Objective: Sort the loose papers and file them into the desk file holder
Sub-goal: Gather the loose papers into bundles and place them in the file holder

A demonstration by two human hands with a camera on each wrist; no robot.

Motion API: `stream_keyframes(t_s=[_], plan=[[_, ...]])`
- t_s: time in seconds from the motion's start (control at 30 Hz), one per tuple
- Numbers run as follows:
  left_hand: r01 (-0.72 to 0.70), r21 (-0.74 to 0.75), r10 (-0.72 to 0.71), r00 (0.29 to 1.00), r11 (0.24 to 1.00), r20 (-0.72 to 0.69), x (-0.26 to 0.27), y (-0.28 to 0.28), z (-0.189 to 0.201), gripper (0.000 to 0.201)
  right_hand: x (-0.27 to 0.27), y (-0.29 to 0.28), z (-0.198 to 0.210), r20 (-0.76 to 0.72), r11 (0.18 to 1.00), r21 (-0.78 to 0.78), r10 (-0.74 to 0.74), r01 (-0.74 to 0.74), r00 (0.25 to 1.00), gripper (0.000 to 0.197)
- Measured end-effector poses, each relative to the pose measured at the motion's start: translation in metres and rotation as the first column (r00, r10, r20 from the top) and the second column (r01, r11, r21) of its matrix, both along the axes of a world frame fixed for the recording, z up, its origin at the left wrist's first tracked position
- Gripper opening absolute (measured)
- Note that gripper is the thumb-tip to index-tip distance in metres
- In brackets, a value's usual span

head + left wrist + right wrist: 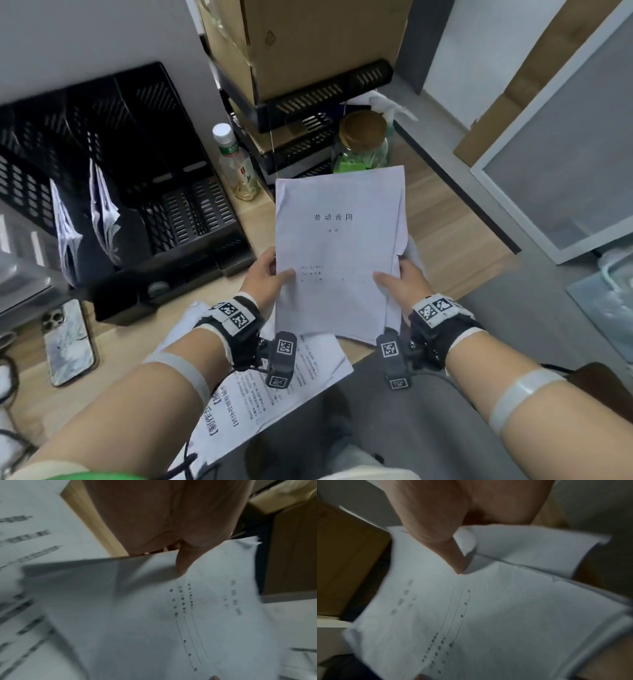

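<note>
I hold a thin stack of white papers [337, 253] upright above the desk edge, its top sheet printed with a short title. My left hand [270, 274] pinches the stack's left edge, thumb on the front. My right hand [399, 279] pinches the right edge the same way. The left wrist view shows the thumb pressed on the stack of papers [154, 615]; the right wrist view shows the other thumb on the stack of papers [488, 608]. The black mesh file holder [137, 178] stands at the left, with papers in its two nearer slots. Another printed sheet [274, 387] lies on the desk beneath my wrists.
A plastic bottle [236, 164] and a gold-lidded glass jar [363, 144] stand behind the papers. A black mesh shelf [308, 99] carries a cardboard box [308, 44]. A phone [66, 342] lies at the desk's left front.
</note>
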State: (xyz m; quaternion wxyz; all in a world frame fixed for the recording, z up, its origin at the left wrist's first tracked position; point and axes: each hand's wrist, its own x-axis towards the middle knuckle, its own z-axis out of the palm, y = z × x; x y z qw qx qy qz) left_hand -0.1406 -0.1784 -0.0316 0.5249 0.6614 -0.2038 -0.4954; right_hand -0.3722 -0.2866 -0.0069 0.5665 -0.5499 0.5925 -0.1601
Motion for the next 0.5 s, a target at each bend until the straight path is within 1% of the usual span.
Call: stream_keyframes(t_s=[0.03,0.1,0.13,0.2,0.23,0.3,0.37,0.4,0.5], plan=[[-0.021,-0.054,0.021,1.0,0.998,-0.016,0.005,-0.002,0.011,0.039,0.003,-0.005,0.009,0.061,1.0,-0.017,-0.025,0.026,0.998,0.022],[-0.025,-0.142,0.02,0.999,0.989,-0.039,0.009,-0.005,0.035,0.041,0.011,-0.008,0.029,0.12,0.998,-0.055,-0.035,0.042,0.992,0.02],[-0.029,-0.168,0.023,0.999,0.985,-0.037,0.01,-0.005,0.044,0.041,0.016,-0.008,0.038,0.153,0.997,-0.073,-0.019,0.031,0.988,0.02],[-0.042,-0.192,0.043,0.999,0.981,-0.002,0.011,-0.003,0.055,0.037,0.025,-0.006,0.05,0.179,0.995,-0.097,0.027,-0.009,0.983,0.028],[-0.062,-0.199,0.064,0.998,0.978,0.005,0.012,-0.002,0.057,0.035,0.028,-0.005,0.051,0.185,0.995,-0.099,0.014,0.004,0.983,0.026],[-0.103,-0.215,0.1,0.995,0.971,-0.027,0.019,0.004,0.06,0.033,0.03,-0.005,0.048,0.161,0.988,-0.148,-0.03,0.054,0.987,0.01],[-0.142,-0.224,0.13,0.989,0.964,-0.069,0.026,0.011,0.061,0.036,0.027,-0.007,0.039,0.096,0.966,-0.256,-0.021,0.045,0.995,0.02],[-0.155,-0.222,0.138,0.986,0.963,-0.094,0.029,0.015,0.062,0.037,0.025,-0.005,0.037,0.062,0.961,-0.275,-0.021,0.037,0.998,0.025],[-0.182,-0.208,0.153,0.977,0.961,-0.147,0.032,0.025,0.061,0.042,0.026,0.004,0.039,0.064,0.957,-0.29,0.015,0.004,0.998,0.04]])
